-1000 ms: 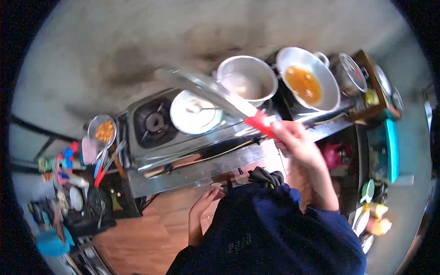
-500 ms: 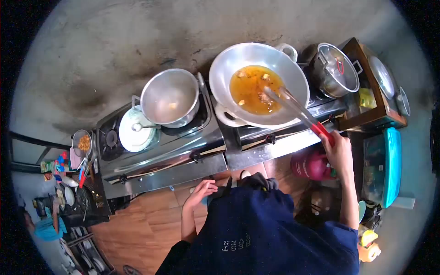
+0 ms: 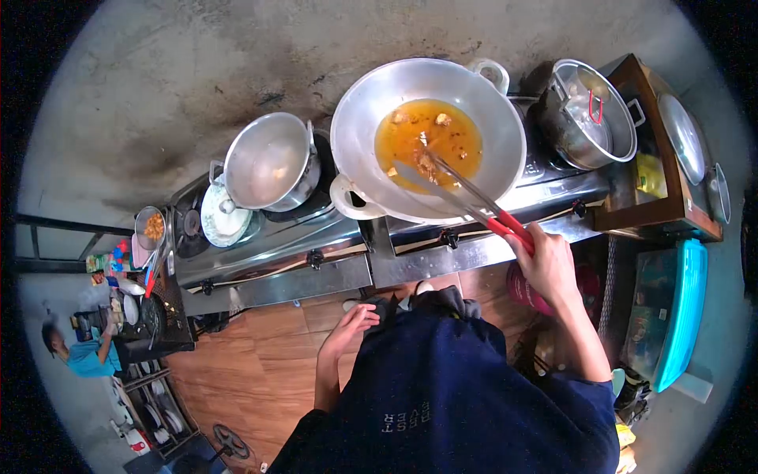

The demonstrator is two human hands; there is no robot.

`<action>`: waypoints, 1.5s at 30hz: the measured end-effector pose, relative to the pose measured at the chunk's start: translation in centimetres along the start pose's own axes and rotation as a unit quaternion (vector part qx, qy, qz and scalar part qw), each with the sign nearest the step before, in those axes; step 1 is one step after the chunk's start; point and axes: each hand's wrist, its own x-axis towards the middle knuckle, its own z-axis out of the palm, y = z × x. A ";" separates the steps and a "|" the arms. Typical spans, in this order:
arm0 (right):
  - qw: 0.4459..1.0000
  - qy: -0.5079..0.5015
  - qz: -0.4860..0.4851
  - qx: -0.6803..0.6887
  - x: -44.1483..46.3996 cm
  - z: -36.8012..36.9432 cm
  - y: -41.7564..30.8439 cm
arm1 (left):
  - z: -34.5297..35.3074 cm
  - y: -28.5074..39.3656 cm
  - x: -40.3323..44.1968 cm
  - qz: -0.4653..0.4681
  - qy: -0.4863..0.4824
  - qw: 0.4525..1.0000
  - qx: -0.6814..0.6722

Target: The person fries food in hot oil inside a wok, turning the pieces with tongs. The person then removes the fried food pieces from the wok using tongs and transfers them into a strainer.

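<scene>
My right hand (image 3: pixel 549 265) is wrapped round the red handles of a pair of metal tongs (image 3: pixel 513 225). The tongs' tips are apart and dip into amber oil (image 3: pixel 466 150) in a large silver wok (image 3: pixel 355 118), at a dark brown piece of food (image 3: pixel 426 166). Smaller pieces float around it. Beside my waist hangs my left hand (image 3: pixel 351 325), empty, fingers loosely stretched out. To the left of the wok stands a deep metal pot (image 3: pixel 245 150) with cloudy contents and a pale lump inside.
A white-lidded pot (image 3: pixel 225 213) and a strainer of browned food (image 3: pixel 150 225) are further left. Right of the wok is a steel pot (image 3: pixel 580 138), beside a wooden cabinet (image 3: pixel 655 213). A pink gas cylinder (image 3: pixel 525 288) stands below. Another person (image 3: pixel 91 355) works far left.
My right hand and the tongs have moved left and down in view, with the tips now at the dark piece. The view has shifted slightly, showing more of the other person.
</scene>
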 end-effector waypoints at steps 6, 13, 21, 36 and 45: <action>0.999 -0.015 -0.024 0.023 0.6 0.1 -0.4 | 0.9 -0.4 0.1 0.002 0.012 1.000 -0.002; 0.999 -0.020 -0.028 0.034 0.6 0.8 -1.8 | 1.0 -1.1 -0.4 0.002 0.020 1.000 -0.023; 0.999 0.008 -0.018 0.040 0.7 1.8 -2.5 | 0.9 -1.2 -0.1 0.000 0.014 1.000 -0.024; 0.992 -0.008 0.014 0.126 1.6 0.6 -1.0 | 1.4 -0.1 -0.1 -0.007 0.018 1.000 -0.022; 0.989 -0.045 0.026 0.137 1.3 0.1 -0.8 | 2.0 -0.5 0.1 -0.003 0.020 1.000 -0.021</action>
